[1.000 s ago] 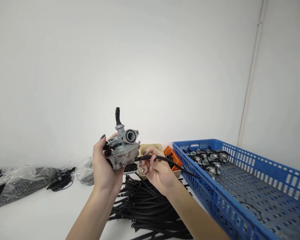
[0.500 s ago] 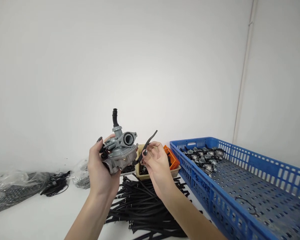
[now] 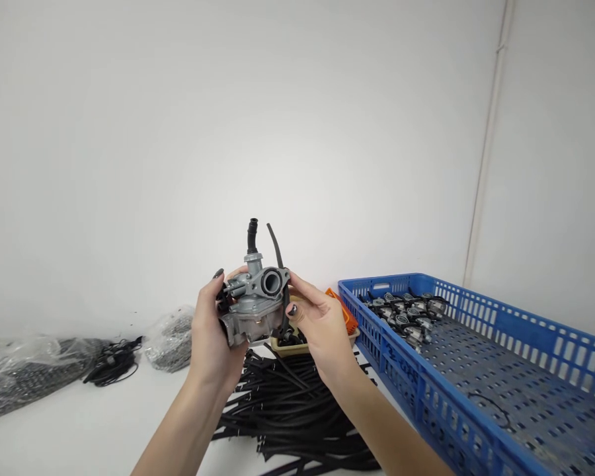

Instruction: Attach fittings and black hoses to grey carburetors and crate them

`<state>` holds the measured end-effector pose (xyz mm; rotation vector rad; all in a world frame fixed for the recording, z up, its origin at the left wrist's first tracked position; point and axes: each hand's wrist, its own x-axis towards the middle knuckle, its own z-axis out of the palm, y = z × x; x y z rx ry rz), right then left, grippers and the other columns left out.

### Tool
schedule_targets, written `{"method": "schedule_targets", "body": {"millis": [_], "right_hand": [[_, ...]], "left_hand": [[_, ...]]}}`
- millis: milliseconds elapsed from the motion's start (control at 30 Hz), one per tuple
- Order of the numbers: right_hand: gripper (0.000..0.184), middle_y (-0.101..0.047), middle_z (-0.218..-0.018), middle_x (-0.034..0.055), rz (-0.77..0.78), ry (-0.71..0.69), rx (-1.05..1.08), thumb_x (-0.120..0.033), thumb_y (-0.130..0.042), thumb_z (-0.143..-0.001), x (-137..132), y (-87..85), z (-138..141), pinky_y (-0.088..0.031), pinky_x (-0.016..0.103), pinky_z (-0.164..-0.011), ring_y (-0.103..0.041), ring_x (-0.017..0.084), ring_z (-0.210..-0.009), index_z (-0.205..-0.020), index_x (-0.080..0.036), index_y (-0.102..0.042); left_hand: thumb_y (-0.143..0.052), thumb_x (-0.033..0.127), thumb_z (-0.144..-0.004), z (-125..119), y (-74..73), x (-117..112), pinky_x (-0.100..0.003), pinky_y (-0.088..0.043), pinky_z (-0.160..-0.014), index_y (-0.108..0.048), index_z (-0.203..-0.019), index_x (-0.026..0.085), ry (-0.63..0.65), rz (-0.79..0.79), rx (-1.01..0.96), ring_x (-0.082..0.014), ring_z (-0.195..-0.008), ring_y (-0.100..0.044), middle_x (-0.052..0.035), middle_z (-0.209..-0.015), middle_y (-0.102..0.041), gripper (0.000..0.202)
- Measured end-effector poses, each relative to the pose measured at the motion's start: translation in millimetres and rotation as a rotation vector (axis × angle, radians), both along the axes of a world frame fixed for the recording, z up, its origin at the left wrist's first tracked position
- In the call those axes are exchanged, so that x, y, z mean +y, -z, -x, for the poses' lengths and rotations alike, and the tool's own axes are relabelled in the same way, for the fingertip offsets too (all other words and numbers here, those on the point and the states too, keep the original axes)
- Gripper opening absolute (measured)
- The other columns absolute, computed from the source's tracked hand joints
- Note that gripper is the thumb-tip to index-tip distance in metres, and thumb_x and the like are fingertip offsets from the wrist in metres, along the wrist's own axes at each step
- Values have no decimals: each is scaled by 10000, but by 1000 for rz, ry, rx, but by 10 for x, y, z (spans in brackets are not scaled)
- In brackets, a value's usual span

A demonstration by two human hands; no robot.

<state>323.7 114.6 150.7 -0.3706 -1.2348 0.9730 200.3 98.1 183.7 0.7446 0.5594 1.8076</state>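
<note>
A grey metal carburetor (image 3: 255, 297) with a black rubber boot (image 3: 252, 235) on top is gripped from its left side and below by my left hand (image 3: 217, 330). Its round bore and flange face me. Close against the carburetor's right side, my right hand (image 3: 322, 324) has its fingers closed on a thin black rubber hose (image 3: 276, 246). The hose's free end points up beside the flange, and its lower part runs down along the body. Whether the hose's lower end is attached to the carburetor is hidden.
Many black hoses (image 3: 292, 410) lie heaped on the white table below my hands. Behind them stand a cream tray (image 3: 290, 349) and an orange basket (image 3: 348, 316). At right, a blue crate (image 3: 426, 370) holds several carburetors (image 3: 404, 314). Plastic bags of parts (image 3: 171, 340) lie left.
My left hand has moved the carburetor to the right. My right hand has brought the hose against the carburetor's side, and the hose now stands more upright.
</note>
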Motion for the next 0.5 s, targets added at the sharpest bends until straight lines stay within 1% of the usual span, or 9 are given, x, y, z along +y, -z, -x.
{"method": "schedule_targets", "body": {"millis": [100, 200, 300, 433, 500], "right_hand": [[535, -596, -1409, 54, -55, -4, -34, -483, -843, -686, -9, 2, -3, -473, 430, -1083, -556, 274, -1280, -1172, -286, -731], [587, -547, -1465, 52, -88, -48, -62, -523, -822, -697, -22, -11, -11, -387, 430, -1163, -460, 276, -1387, -1215, -270, -707], [694, -557, -1455, 59, -115, -132, -105, -545, -796, -722, -33, -27, -28, -323, 436, -1201, -460, 269, -1392, -1330, -258, -623], [762, -513, -1493, 69, -173, -189, -183, -538, -765, -767, -40, -38, -75, -326, 409, -1196, -453, 254, -1397, -1426, -251, -515], [784, -502, -1501, 83, -199, -194, -207, -536, -763, -771, -39, -40, -108, -320, 404, -1194, -443, 253, -1403, -1444, -241, -489]], "left_hand": [[-618, 420, -805, 4, -15, -7, -217, -500, -465, -750, -912, 191, 19, 42, 14, -154, -551, -643, -5, -705, -719, 285], [-618, 476, -810, 17, -18, -10, -230, -490, -451, -739, -919, 187, 31, 77, 35, -172, -536, -649, -15, -656, -710, 332], [-623, 532, -802, 40, -8, -14, -236, -488, -448, -724, -892, 176, 69, 101, 59, -183, -527, -657, -26, -630, -704, 381], [-582, 596, -806, 71, 5, -20, -263, -481, -427, -717, -896, 143, 168, 118, 122, -216, -519, -668, -51, -594, -691, 481], [-559, 586, -823, 84, 10, -18, -271, -467, -401, -717, -903, 124, 196, 108, 153, -221, -484, -656, -57, -571, -680, 495]]}}
